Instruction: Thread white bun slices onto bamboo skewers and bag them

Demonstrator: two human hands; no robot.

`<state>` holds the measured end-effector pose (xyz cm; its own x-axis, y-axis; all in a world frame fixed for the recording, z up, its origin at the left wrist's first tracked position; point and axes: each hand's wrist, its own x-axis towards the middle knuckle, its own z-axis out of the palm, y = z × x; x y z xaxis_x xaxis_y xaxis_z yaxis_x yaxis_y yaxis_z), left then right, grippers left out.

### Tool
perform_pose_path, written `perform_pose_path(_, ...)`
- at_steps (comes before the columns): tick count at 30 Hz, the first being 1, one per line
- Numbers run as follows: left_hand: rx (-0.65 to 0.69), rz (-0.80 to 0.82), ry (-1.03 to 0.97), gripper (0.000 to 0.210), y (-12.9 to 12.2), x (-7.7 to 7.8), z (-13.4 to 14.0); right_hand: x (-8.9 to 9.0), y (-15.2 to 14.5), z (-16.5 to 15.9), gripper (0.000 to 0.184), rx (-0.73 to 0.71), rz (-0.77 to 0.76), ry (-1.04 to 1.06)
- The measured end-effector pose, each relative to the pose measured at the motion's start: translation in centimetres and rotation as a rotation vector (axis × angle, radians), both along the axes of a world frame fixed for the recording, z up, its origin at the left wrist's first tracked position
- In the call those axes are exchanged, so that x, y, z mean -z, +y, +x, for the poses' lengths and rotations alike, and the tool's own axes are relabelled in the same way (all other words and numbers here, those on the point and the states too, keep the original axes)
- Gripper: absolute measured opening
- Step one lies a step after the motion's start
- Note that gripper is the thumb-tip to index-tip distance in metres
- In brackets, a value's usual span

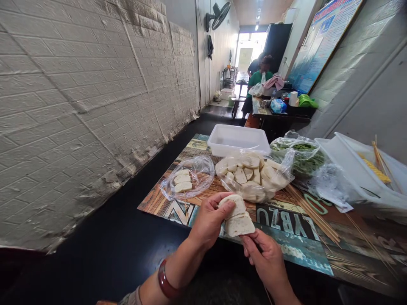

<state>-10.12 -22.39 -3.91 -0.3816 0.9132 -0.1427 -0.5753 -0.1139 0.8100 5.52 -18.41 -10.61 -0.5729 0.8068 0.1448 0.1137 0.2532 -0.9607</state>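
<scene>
My left hand (pixel 208 220) pinches two white, spongy-looking food slices (pixel 239 224) between thumb and fingers, one overlapping above the other. Close below them, my right hand (pixel 265 254) is closed at the lower edge of the slices, gripping a thin bamboo skewer (pixel 268 292) whose lower end shows beneath the hand. How far the skewer runs inside the slices is hidden. Just beyond my hands sits a clear plastic bag of similar cut slices (pixel 251 176). Several skewered slices (pixel 182 182) lie on a plastic bag (pixel 203 173) at the left.
Loose bamboo skewers (pixel 313 216) and green-handled scissors (pixel 318 204) lie on the patterned table (pixel 305 250). Behind stand an open white tub (pixel 238 142) and a bag of greens (pixel 299 156). Another tub (pixel 352 156) holds skewered yellow food (pixel 375 168). A person in green (pixel 259 78) sits farther back.
</scene>
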Motion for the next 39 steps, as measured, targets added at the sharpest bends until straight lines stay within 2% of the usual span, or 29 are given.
perform_pose_path(5,-0.099,-0.032,0.065,0.037,-0.4,0.1,0.2,1.4,-0.6,1.4,0.029,-0.056,-0.067,-0.008)
perform_pose_path(9,-0.078,-0.012,0.093,0.036,-0.7,0.0,0.3,2.0,-1.4,2.0,0.028,0.049,-0.013,0.034)
perform_pose_path(11,-0.069,-0.003,0.121,0.037,-0.8,-0.2,0.4,1.9,-1.5,2.0,0.026,0.084,0.040,0.045)
perform_pose_path(17,-0.074,-0.023,0.215,0.034,-1.5,-0.6,1.1,2.1,-0.8,2.0,0.018,0.000,0.255,0.076)
perform_pose_path(21,-0.084,-0.014,0.329,0.032,-2.1,-0.6,1.5,2.0,-0.9,2.0,0.018,0.030,0.330,0.076)
perform_pose_path(28,-0.085,-0.012,0.549,0.023,-2.6,-1.3,1.8,0.9,-1.9,1.6,0.030,0.153,0.301,0.084)
perform_pose_path(34,-0.048,0.041,0.496,0.029,-3.2,-2.2,1.6,0.9,-1.8,1.8,0.031,0.154,0.316,0.083)
perform_pose_path(39,-0.060,0.112,0.492,0.029,-3.4,-2.0,1.5,0.8,-1.5,2.0,0.031,0.159,0.376,0.088)
